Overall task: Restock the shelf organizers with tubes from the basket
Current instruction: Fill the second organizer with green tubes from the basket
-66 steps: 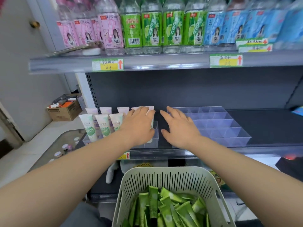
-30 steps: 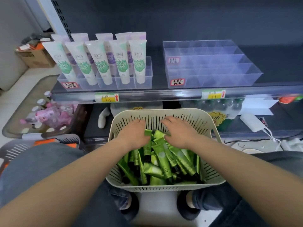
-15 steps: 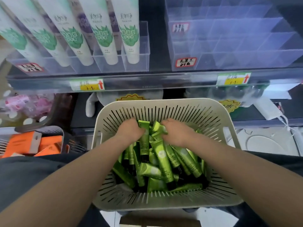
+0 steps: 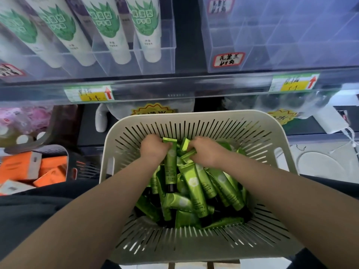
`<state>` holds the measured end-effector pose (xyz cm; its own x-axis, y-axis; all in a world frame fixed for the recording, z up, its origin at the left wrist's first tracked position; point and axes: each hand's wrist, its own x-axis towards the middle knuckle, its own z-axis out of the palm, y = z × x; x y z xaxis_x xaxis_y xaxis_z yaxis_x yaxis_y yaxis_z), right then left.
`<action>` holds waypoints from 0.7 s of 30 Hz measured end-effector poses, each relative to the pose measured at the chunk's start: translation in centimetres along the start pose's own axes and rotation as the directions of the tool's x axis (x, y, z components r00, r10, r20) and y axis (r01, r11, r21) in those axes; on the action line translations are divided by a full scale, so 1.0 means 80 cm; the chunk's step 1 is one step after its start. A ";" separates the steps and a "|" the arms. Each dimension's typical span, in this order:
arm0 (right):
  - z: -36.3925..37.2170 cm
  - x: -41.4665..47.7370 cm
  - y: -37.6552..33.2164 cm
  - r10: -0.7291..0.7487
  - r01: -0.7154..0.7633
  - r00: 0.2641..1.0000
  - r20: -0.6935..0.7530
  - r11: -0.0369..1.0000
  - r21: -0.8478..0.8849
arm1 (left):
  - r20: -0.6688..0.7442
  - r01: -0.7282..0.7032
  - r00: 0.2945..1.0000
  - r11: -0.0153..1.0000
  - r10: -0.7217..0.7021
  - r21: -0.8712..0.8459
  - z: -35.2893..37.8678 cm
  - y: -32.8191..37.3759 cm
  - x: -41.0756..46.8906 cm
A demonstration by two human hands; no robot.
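Mid-frame, our left hand (image 4: 154, 149) grasps one slim green plastic tube (image 4: 171, 167), its long axis pointing back at us. Our right hand (image 4: 206, 152) clutches neighbouring tubes (image 4: 189, 153) in the cream slotted plastic basket (image 4: 194, 121). The clear plastic organizer (image 4: 281, 35), upper right, lies nearer that hand.

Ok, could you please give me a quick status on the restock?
Left hand grips a green tube, right hand grips more tubes, both in the basket. Right-side organizer holds none yet. Path up looks clear.
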<state>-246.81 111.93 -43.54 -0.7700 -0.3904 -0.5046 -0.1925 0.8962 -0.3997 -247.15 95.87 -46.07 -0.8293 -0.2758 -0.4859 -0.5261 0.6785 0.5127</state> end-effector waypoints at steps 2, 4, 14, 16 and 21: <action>-0.003 -0.001 0.001 0.007 -0.007 1.000 0.004 1.000 0.014 | 0.026 -0.001 1.000 0.999 0.001 -0.036 -0.002 0.000 0.000; -0.007 -0.002 0.002 0.015 -0.016 1.000 0.008 0.999 0.028 | 0.060 -0.013 0.998 0.996 0.018 -0.092 -0.005 0.001 -0.001; -0.044 -0.038 -0.003 0.005 -0.004 1.000 -0.012 0.992 0.126 | 0.140 -0.160 0.976 0.986 0.166 -0.050 -0.041 0.019 -0.032; -0.053 -0.048 -0.004 -0.013 0.018 0.999 -0.038 0.990 0.142 | 0.164 -0.190 0.967 0.981 0.193 -0.029 -0.052 0.024 -0.044; -0.074 -0.075 -0.011 -0.034 0.053 0.993 -0.110 0.984 0.173 | 0.183 -0.269 0.949 0.962 0.258 0.042 -0.078 0.038 -0.077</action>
<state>-245.60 114.75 -35.64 -0.8254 -0.3952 -0.4032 -0.1250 0.8244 -0.5521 -244.83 95.39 -37.12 -0.8878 0.0381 -0.4587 -0.2747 0.7558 0.5944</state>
